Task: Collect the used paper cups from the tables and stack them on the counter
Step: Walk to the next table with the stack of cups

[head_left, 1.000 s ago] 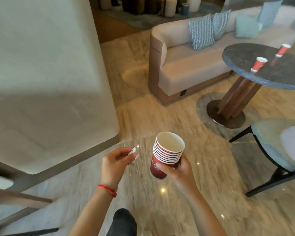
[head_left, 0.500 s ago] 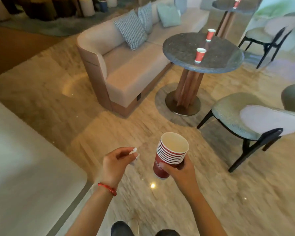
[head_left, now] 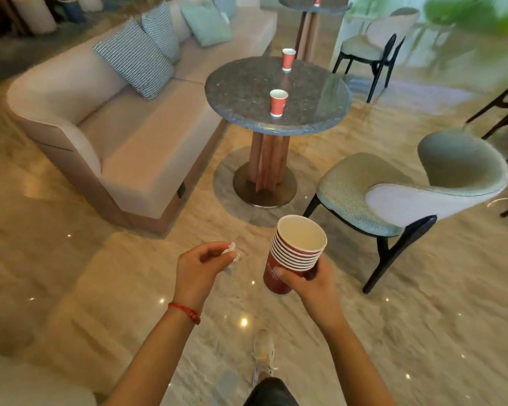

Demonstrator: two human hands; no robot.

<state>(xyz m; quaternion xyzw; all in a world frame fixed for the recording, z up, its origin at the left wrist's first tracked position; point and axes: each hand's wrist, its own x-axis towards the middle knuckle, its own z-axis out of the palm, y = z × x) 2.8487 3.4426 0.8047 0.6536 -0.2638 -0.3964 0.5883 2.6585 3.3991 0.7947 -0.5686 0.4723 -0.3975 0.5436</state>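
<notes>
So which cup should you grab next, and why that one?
Probably the nearer cup on the round table. It stands closest, and the right hand already holds the stack, while the left hand pinches a white scrap.

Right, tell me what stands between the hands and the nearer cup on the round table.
Nothing visible: bare floor leads to the round table, sofa to one side, chair to the other. The nearer cup stands alone near the edge.

I've got a stack of red paper cups [head_left: 294, 256] upright in my right hand [head_left: 311, 284], white inside. Two more red cups stand upright on the round bench [head_left: 241, 92]: one [head_left: 278, 102] near its front edge, one [head_left: 288, 59] at its far edge.
</notes>
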